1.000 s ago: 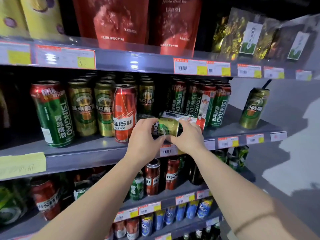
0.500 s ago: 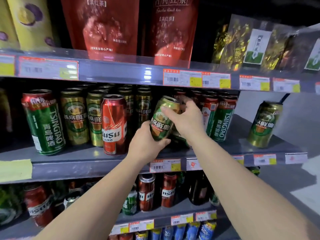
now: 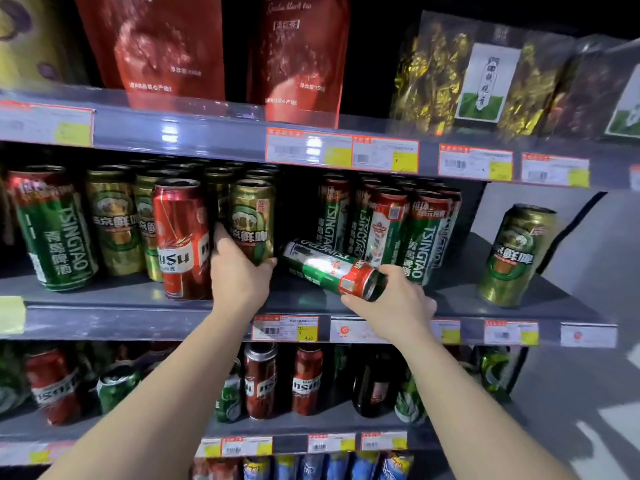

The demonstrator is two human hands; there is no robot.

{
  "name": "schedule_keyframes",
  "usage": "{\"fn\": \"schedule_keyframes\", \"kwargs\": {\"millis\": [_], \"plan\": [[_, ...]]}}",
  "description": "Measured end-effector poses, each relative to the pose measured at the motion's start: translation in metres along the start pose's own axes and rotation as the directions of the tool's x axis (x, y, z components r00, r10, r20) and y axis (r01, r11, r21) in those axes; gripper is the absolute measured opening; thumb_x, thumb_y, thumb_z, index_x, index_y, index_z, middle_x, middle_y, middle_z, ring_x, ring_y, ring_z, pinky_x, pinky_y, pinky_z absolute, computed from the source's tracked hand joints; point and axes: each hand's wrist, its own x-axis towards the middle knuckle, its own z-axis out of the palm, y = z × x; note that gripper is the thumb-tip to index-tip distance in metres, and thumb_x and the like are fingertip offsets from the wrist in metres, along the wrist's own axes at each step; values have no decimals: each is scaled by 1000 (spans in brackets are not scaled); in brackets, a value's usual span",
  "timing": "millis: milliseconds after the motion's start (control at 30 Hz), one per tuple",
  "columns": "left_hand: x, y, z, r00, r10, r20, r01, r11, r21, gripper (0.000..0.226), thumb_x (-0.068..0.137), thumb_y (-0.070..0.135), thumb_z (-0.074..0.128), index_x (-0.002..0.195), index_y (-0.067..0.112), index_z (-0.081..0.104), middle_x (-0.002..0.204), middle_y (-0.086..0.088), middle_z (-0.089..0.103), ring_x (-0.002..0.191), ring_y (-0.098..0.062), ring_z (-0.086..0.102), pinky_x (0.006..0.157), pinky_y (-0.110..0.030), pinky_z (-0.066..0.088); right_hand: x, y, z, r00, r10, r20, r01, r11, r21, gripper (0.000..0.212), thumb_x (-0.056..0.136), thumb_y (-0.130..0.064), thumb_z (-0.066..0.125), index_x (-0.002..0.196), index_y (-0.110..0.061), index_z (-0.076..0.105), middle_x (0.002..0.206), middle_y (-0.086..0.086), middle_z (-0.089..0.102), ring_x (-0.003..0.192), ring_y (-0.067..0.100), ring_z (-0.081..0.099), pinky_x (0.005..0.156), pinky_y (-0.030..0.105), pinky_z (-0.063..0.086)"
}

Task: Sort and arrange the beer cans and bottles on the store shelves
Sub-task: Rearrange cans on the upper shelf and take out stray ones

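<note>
My left hand [image 3: 239, 275] grips the base of a gold-green beer can [image 3: 251, 220] that stands upright on the middle shelf [image 3: 104, 306], beside a red Wusu can [image 3: 180, 237]. My right hand [image 3: 394, 304] holds the red top end of a green Tsingtao can [image 3: 323, 266] lying on its side on the same shelf. Behind it stand upright Tsingtao cans [image 3: 415, 233]. A row of gold-green cans [image 3: 112, 220] and one Tsingtao can [image 3: 52, 230] stand at the left. A lone gold-green can [image 3: 516, 254] stands at the right end.
Red pouches [image 3: 156, 46] and gold tea packs [image 3: 460, 77] fill the upper shelf. The lower shelf [image 3: 311, 427] holds mixed red and green cans and a dark bottle [image 3: 374, 386]. Price tags line each shelf edge. A grey floor lies to the right.
The gold-green can went from both hands up onto the shelf, now upright in the left hand. My right hand left it and took the lying Tsingtao can.
</note>
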Motion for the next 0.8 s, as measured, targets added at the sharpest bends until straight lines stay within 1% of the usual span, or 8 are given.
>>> {"fn": "schedule_keyframes", "kwargs": {"millis": [133, 233, 333, 433, 533, 600, 667, 800], "plan": [[-32, 4, 5, 897, 371, -238, -371, 927, 46, 78, 73, 14, 82, 140, 9, 42, 133, -15, 49, 126, -26, 37, 107, -28, 23, 6, 0, 5, 999, -37, 3, 37, 999, 5, 64, 59, -76, 62, 109, -37, 49, 92, -11, 60, 92, 20, 50, 79, 39, 24], [-40, 12, 16, 830, 555, -55, -546, 829, 122, 71, 73, 13, 82, 136, 11, 49, 131, -10, 52, 124, -22, 40, 104, -17, 19, 5, -1, 4, 999, -53, 8, 53, 998, 47, 56, 59, -75, 65, 97, -39, 45, 86, -14, 56, 86, 18, 46, 80, 39, 29], [-33, 17, 30, 819, 474, 324, -532, 838, 119, 94, 71, 24, 83, 149, 21, 31, 145, -4, 42, 134, -23, 34, 108, -29, 26, 2, 0, 0, 996, -89, 0, 86, 969, 232, 57, 60, -66, 72, 102, -39, 45, 96, -14, 57, 90, 14, 53, 84, 37, 42], [-21, 22, 37, 771, 415, 484, -564, 797, 216, 105, 66, 36, 85, 151, 24, 25, 150, -2, 38, 137, -26, 32, 112, -37, 27, -1, -8, -13, 988, -144, -63, 156, 862, 483, 58, 61, -55, 76, 108, -38, 46, 106, -15, 57, 95, 7, 58, 68, 18, 44], [-12, 34, 43, 793, 453, 407, -569, 789, 230, 87, 62, 44, 84, 138, 27, 44, 130, -1, 56, 118, -25, 52, 95, -38, 44, 5, -21, -30, 968, -183, -170, 248, 789, 562, 59, 63, -54, 76, 113, -41, 48, 108, -23, 59, 96, -2, 58, 70, 10, 42], [-11, 39, 49, 837, 408, 364, -483, 864, 142, 76, 62, 48, 83, 127, 26, 50, 114, 3, 63, 104, -20, 59, 82, -35, 49, 10, -24, -40, 963, -196, -187, 271, 733, 624, 69, 69, -47, 78, 128, -35, 46, 115, -22, 57, 100, -1, 59, 80, 14, 47], [-10, 40, 57, 877, 296, 379, -326, 945, 15, 68, 65, 48, 83, 121, 24, 52, 106, 5, 66, 97, -18, 63, 81, -36, 53, 12, -20, -46, 967, -175, -183, 253, 686, 683, 71, 75, -41, 77, 136, -30, 43, 115, -23, 53, 102, 0, 60, 81, 14, 51], [3, 36, 71, 908, 151, 390, -143, 988, -51, 66, 70, 48, 82, 121, 17, 54, 101, 1, 69, 95, -20, 66, 81, -34, 53, 8, 8, -47, 960, -97, -263, 246, 739, 628, 45, 83, -31, 72, 124, -28, 55, 107, -21, 56, 96, -5, 59, 71, 3, 45]]}}
